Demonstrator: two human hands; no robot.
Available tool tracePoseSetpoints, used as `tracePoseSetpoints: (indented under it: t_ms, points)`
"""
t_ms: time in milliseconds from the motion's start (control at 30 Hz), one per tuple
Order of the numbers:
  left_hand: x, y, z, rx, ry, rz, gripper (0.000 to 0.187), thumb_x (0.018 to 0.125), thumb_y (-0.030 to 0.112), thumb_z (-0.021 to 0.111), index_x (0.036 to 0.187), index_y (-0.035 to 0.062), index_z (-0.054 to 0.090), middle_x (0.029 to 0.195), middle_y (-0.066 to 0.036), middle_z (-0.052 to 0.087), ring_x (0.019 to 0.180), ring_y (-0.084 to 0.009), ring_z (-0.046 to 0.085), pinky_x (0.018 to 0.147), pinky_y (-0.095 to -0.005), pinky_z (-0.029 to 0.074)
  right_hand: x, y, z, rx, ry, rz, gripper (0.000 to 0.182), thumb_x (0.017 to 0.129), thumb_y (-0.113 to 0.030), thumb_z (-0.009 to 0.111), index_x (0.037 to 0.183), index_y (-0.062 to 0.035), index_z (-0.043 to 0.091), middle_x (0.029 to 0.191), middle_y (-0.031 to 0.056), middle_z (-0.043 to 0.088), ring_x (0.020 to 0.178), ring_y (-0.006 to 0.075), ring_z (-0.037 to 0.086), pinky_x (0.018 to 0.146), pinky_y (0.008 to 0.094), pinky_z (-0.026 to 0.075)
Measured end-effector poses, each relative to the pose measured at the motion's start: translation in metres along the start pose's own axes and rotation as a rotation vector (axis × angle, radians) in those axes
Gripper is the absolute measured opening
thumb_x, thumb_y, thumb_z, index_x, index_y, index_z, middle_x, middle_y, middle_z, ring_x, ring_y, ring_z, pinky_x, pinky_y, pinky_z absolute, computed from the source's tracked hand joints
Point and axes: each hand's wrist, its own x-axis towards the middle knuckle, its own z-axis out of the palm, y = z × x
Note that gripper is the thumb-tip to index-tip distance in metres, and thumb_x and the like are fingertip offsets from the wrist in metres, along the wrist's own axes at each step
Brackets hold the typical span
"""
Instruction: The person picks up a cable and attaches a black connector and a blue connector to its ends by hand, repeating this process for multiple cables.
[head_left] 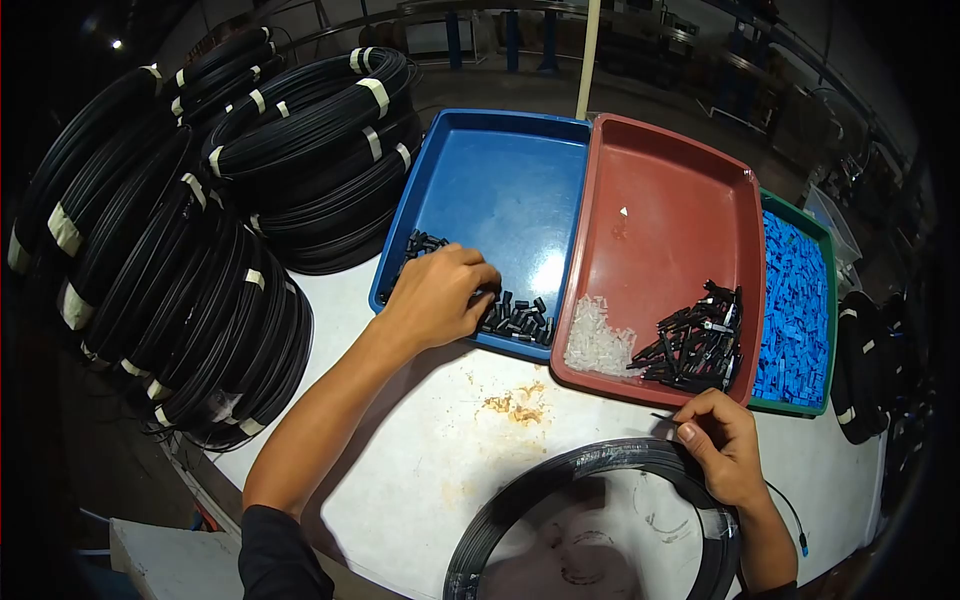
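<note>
My left hand (440, 292) reaches into the near left part of the blue tray (500, 185), fingers curled down among short black cylindrical pieces (518, 320). Whatever its fingertips pinch is hidden. In front of the red tray, my right hand (722, 448) pinches the end of a thin black cable (661, 416) between thumb and forefinger; the tip points left. Below that hand lies a wrapped coil of black cable (485, 525) on the white table. A cable end with a blue connector (803, 545) hangs to the right of my right wrist.
The red tray (660, 190) holds clear plastic pieces (598, 340) and black connector parts (695, 340). Beside it, a green tray (832, 330) is full of blue pieces (793, 310). Tall stacks of taped black cable coils (330, 170) stand on the left; more coils (860, 365) sit at far right.
</note>
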Motion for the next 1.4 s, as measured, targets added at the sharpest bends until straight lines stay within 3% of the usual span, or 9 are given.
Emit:
tracePoseSetpoints:
  t_ms: [100,167,267,500,600,667,867,1100,1400]
  points:
    - [0.004,-0.006,0.004,0.005,0.064,0.034,0.023,0.083,0.01,0.074,0.105,0.0068,0.077,0.102,-0.008,0.073,0.096,-0.0281,0.067,0.084,-0.0398,0.055,0.001,0.0,0.003,0.102,0.012,0.073,0.01,0.092,-0.008,0.07,0.096,0.0012,0.069,0.083,0.0094,0.068,0.074,0.0151,0.063,0.069,0.0285,0.048]
    - [0.005,-0.01,0.004,0.0,0.069,0.045,0.024,0.083,0.01,0.075,0.108,0.007,0.077,0.104,-0.008,0.073,0.097,-0.0278,0.066,0.085,-0.0401,0.054,0.003,0.004,0.003,-0.019,-0.012,-0.096,0.011,0.091,-0.009,0.072,0.096,0.0012,0.07,0.084,0.0088,0.069,0.073,0.0128,0.061,0.067,0.027,0.047]
    - [0.007,-0.012,0.004,0.005,0.029,0.117,0.022,0.085,0.01,0.075,0.107,0.0065,0.077,0.101,-0.008,0.072,0.096,-0.0276,0.064,0.088,-0.0409,0.052,0.015,-0.016,0.005,-0.114,-0.115,-0.049,0.012,0.09,-0.009,0.074,0.095,0.0015,0.071,0.083,0.0085,0.069,0.069,0.0121,0.06,0.063,0.0262,0.047]
    - [0.008,-0.011,0.006,-0.08,-0.083,0.069,0.016,0.088,0.011,0.074,0.102,0.006,0.077,0.097,-0.008,0.072,0.096,-0.0275,0.063,0.089,-0.0418,0.049,0.019,-0.01,0.014,-0.074,-0.079,-0.011,0.013,0.089,-0.01,0.075,0.094,0.0016,0.071,0.078,0.009,0.068,0.063,0.0131,0.059,0.059,0.0271,0.046]
    - [0.009,-0.011,0.007,-0.098,-0.093,0.078,0.014,0.089,0.008,0.072,0.102,0.0053,0.076,0.097,-0.009,0.072,0.096,-0.0288,0.063,0.089,-0.0418,0.049,0.015,-0.018,0.016,-0.116,-0.07,-0.093,0.011,0.09,-0.008,0.073,0.092,0.0022,0.07,0.077,0.0102,0.068,0.063,0.0146,0.061,0.06,0.0281,0.047]
    - [0.008,-0.011,0.007,-0.101,-0.091,0.084,0.014,0.089,0.007,0.071,0.103,0.0047,0.075,0.097,-0.01,0.071,0.096,-0.0296,0.064,0.089,-0.0418,0.049,0.011,-0.016,0.014,-0.124,-0.06,-0.306,0.008,0.089,-0.005,0.072,0.09,0.0028,0.069,0.078,0.0111,0.069,0.063,0.0166,0.062,0.059,0.0293,0.048]
    - [0.01,-0.01,0.014,-0.235,0.018,0.173,0.019,0.088,-0.002,0.067,0.106,0.0014,0.071,0.102,-0.013,0.068,0.097,-0.0338,0.065,0.088,-0.0431,0.052,0.011,-0.01,0.021,-0.196,-0.054,-0.439,0.006,0.083,-0.002,0.074,0.087,0.0009,0.07,0.07,0.0092,0.066,0.05,0.0158,0.057,0.047,0.0277,0.043]
    - [0.021,0.001,0.033,-0.289,0.001,0.3,0.027,0.086,-0.003,0.068,0.113,-0.0004,0.07,0.111,-0.016,0.069,0.104,-0.0347,0.066,0.092,-0.0429,0.053,0.016,-0.013,0.022,-0.274,-0.115,-0.437,0.008,0.077,-0.002,0.075,0.084,-0.0007,0.071,0.065,0.006,0.062,0.045,0.0129,0.053,0.042,0.0272,0.039]
    - [0.029,0.0,0.031,-0.206,0.006,0.336,0.021,0.084,-0.006,0.066,0.102,-0.0009,0.074,0.11,-0.015,0.07,0.106,-0.0332,0.064,0.095,-0.0423,0.052,0.017,-0.018,0.024,-0.315,-0.132,-0.43,0.007,0.076,-0.003,0.075,0.082,-0.0017,0.071,0.066,0.0058,0.063,0.047,0.0159,0.056,0.043,0.0284,0.041]
